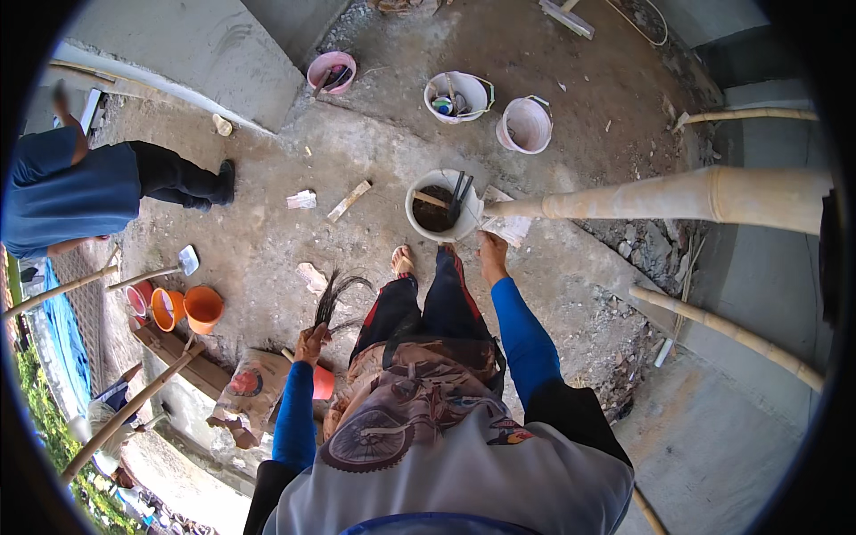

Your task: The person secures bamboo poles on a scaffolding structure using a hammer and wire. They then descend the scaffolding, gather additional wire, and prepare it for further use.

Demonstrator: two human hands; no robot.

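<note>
My left hand (309, 344) is closed around a bunch of long black bristle-like fibres (328, 301), whose loose ends fan out ahead of it. My right hand (491, 257) is closed at the near right rim of a white bucket (417, 218). Inside that bucket is a dark brown material, with a wooden stick (430, 199) and dark tool handles (458, 198) standing in it. The bucket is in front of my feet and overlaps my right one. A pale, flat, crumpled piece (510, 225) lies just beyond my right hand.
Thick bamboo poles (642, 193) cross on the right. Three more buckets, one pink (332, 71) and two white (524, 125), stand ahead. Orange buckets (204, 308), a long-handled tool (188, 259) and a person in blue (76, 187) are at left. Rubble (637, 245) lines the right wall.
</note>
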